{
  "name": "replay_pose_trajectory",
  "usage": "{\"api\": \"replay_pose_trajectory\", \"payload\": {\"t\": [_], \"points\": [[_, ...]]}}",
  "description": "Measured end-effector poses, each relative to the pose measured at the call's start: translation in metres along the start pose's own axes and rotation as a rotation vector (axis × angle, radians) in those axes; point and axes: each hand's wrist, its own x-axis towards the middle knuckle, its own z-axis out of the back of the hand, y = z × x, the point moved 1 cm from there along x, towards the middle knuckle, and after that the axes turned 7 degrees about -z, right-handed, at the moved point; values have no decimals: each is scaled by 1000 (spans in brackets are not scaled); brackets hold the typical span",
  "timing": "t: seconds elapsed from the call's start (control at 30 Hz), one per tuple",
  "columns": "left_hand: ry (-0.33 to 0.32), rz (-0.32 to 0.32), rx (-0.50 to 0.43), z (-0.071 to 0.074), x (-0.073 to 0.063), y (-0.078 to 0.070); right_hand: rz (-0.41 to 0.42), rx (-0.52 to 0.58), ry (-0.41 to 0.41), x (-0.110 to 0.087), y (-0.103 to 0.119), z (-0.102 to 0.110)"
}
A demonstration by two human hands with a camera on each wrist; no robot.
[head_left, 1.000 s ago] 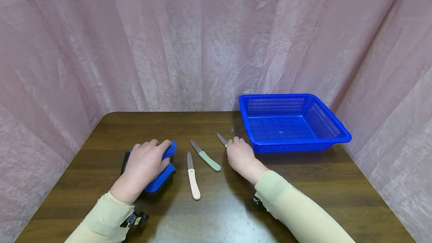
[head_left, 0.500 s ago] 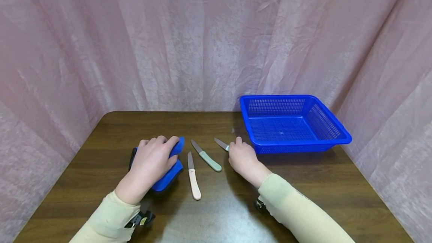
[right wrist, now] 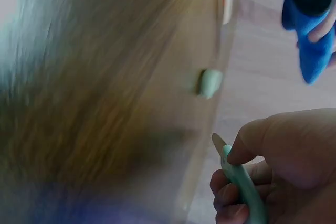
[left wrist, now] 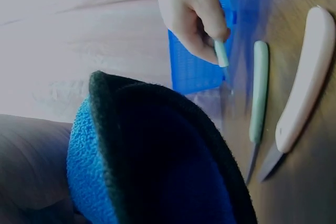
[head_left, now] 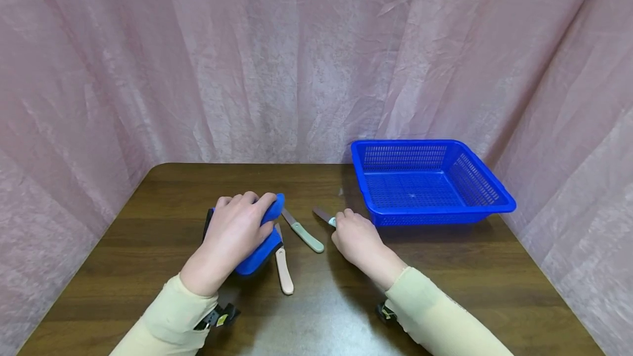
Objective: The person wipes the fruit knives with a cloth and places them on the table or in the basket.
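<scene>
My left hand point(head_left: 231, 232) grips a folded blue cloth point(head_left: 259, 254) with dark edging; in the left wrist view the fuzzy cloth point(left wrist: 84, 156) bulges around a shadowed fold. My right hand point(head_left: 358, 238) holds a paring knife point(right wrist: 244, 184) by its pale green handle, thumb on top, blade point(head_left: 323, 214) pointing left towards the cloth. Between the hands, a second green-handled knife point(head_left: 309, 238) lies on the table. Beside it lies a cream-handled knife point(head_left: 284, 273), its blade partly hidden by the cloth in the head view.
A blue plastic basket point(head_left: 445, 213) with slotted walls stands at the back right, just beyond my right hand. The brown wooden table point(head_left: 316, 312) reaches a pink curtain point(head_left: 296, 70) behind it.
My left hand has carried the cloth to the right, over the cream-handled knife's blade. My right hand has drawn slightly nearer, and its knife has come into fuller view, its blade turning leftward.
</scene>
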Motion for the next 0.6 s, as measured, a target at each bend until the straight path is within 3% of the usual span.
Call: {"api": "replay_pose_trajectory", "payload": {"t": [0.2,0.6], "points": [[0,-2,-12,1,5,-5,33,66,-110,-5,0,20],[-26,-14,-34,6,15,-20,-11,204,-93,-5,-5,57]]}}
